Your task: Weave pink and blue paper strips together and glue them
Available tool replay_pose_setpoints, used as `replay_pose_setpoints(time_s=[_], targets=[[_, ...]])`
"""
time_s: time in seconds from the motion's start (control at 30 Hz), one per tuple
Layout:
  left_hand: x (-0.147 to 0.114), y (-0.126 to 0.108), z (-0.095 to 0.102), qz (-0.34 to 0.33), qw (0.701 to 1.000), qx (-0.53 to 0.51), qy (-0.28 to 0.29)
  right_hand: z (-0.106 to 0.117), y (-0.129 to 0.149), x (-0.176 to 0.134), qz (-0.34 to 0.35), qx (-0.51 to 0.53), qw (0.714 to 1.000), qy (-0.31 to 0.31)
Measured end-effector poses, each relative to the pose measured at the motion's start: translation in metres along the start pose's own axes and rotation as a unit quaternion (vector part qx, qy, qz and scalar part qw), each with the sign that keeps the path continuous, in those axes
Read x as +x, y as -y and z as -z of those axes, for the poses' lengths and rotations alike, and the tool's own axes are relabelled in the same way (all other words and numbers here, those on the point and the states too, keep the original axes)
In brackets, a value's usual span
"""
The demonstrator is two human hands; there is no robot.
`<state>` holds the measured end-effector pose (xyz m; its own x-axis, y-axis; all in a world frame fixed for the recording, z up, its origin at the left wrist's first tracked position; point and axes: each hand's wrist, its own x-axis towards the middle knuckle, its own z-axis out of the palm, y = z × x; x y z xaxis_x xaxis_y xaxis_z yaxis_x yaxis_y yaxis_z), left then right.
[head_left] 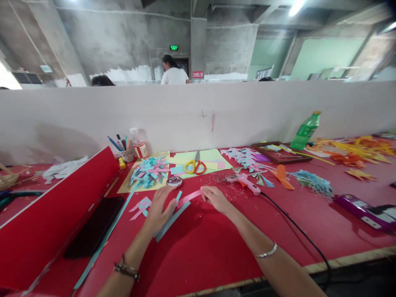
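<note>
A pink paper strip [192, 195] runs leftward from my right hand [214, 199], whose fingers are closed on its end. My left hand [161, 208] hovers at the strip's other side, thumb and fingers apart; I see nothing gripped in it. Beneath and beside it lie blue paper strips [173, 221] on the red tabletop. Just left of that hand is a small woven piece of pink and blue paper [144, 205]. Behind the hands sit a small round tin [175, 181] and scissors with yellow and red handles [195, 166].
A pink glue gun [244, 181] with a black cord lies right of my hands. A black phone [94, 227] rests beside a red upright board [58, 218] at left. Paper piles [149, 172], a green bottle [306, 131] and a purple power strip [366, 212] stand around. A white partition [173, 117] closes the back.
</note>
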<state>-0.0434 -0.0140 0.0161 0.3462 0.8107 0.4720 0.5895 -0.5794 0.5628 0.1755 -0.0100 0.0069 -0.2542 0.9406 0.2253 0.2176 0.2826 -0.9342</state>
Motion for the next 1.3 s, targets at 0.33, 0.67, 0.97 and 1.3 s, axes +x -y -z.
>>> replay_pose_setpoints(time_s=[0.33,0.67,0.97,1.3], targets=[[-0.008,-0.018,-0.018,0.041,0.987,-0.059,0.145,-0.012,0.002,-0.003,0.008,-0.062,0.996,0.058],[-0.003,-0.007,-0.007,0.065,0.988,0.026,0.136,-0.007,-0.014,0.001,-0.033,-0.018,0.999,-0.027],[0.003,-0.012,0.016,0.078,0.981,0.048,0.172,-0.004,-0.02,0.004,-0.037,-0.028,0.998,-0.043],[-0.01,-0.017,0.046,0.097,0.957,0.007,0.273,-0.005,-0.017,0.002,-0.042,-0.06,0.997,0.025]])
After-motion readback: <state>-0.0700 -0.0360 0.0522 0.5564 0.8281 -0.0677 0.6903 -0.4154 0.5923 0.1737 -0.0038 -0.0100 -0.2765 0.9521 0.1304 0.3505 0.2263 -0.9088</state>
